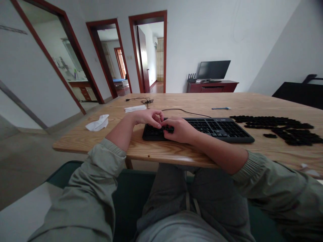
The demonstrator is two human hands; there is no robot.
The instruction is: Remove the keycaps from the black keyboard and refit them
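Observation:
A black keyboard (236, 130) lies along the near edge of the wooden table, its middle and right parts showing bare key slots. Over its left end, my left hand (150, 117) is bent with thumb and forefinger drawn together. My right hand (179, 130) meets it from the right, fingers curled in close to several small black keycaps (168, 128). The fingertips of both hands nearly touch; whatever is between them is too small to make out. Rows of loose black keycaps (277, 122) lie on the table right of the keyboard.
On the wooden table (101, 143), a crumpled tissue (98, 123) and a folded tissue (135, 108) lie at left. Behind the keyboard are a coiled cable (147, 101) and a blue brush (221, 108). A television (214, 70) stands on a far red cabinet (213, 87).

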